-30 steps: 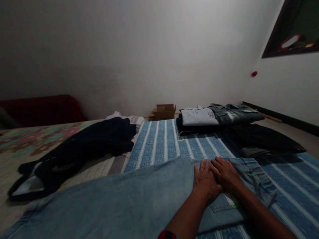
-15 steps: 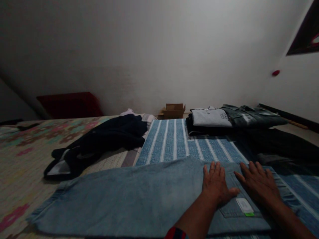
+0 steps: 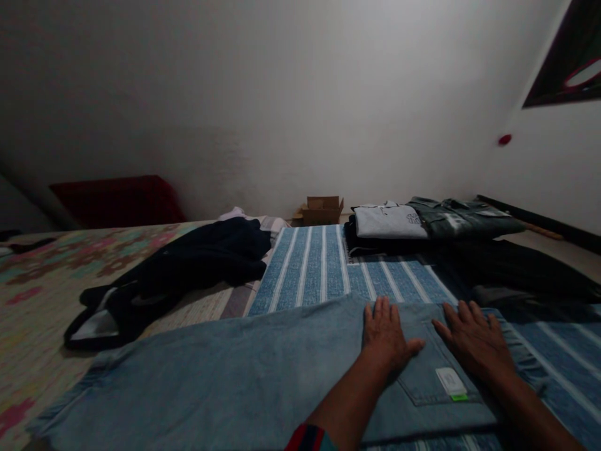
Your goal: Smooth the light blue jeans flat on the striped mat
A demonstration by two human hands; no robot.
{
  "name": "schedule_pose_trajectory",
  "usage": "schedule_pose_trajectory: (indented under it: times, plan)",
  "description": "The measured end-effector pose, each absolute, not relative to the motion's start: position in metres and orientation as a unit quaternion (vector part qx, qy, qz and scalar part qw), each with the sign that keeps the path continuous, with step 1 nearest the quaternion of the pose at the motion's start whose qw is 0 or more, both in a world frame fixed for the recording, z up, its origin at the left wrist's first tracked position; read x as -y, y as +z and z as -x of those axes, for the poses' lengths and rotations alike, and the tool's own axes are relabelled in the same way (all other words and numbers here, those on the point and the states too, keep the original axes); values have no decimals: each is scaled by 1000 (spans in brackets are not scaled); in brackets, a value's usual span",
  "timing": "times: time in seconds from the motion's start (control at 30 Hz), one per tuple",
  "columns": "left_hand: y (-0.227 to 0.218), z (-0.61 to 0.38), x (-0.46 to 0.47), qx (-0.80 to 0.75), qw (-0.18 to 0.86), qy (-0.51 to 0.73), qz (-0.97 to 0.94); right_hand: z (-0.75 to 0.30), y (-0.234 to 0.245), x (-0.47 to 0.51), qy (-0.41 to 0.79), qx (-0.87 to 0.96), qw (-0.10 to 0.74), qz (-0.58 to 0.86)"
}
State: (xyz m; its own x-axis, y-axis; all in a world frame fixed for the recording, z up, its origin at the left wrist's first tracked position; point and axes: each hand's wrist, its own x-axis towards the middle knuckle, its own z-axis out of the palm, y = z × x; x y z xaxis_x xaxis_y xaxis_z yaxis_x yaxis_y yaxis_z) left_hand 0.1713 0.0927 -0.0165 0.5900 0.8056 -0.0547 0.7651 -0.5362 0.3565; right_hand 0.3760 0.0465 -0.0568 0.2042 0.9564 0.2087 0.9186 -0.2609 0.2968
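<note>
A pair of light blue jeans (image 3: 225, 382) lies flat across the blue striped cloth (image 3: 319, 263), legs running left. My left hand (image 3: 385, 338) rests palm down on the jeans near the back pocket, fingers spread. My right hand (image 3: 474, 341) presses flat on the waistband end beside it, a hand's width apart. A white label with a green tag (image 3: 451, 383) shows on the pocket between them. Neither hand grips anything.
A dark crumpled garment (image 3: 173, 275) lies to the left on a floral cover (image 3: 42, 294). Folded clothes, a white shirt (image 3: 387, 220) and a grey-green shirt (image 3: 460, 216) on dark items, sit at the back right. A small cardboard box (image 3: 322, 210) stands by the wall.
My hands, touching side by side a second ago, have spread apart on the jeans. The view has shifted, showing more of the jeans' legs to the left.
</note>
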Motion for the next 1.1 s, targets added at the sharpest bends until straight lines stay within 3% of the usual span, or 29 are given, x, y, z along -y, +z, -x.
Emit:
schedule_pose_trajectory:
  times: [0.67, 1.1]
  plan:
    - [-25, -144, -111, -509, 133, 66, -848, -377, -57, -49, 158, -603, 15, -781]
    - [-24, -136, -117, -525, 101, 67, -843, -375, -50, -49, 148, -590, 53, -792]
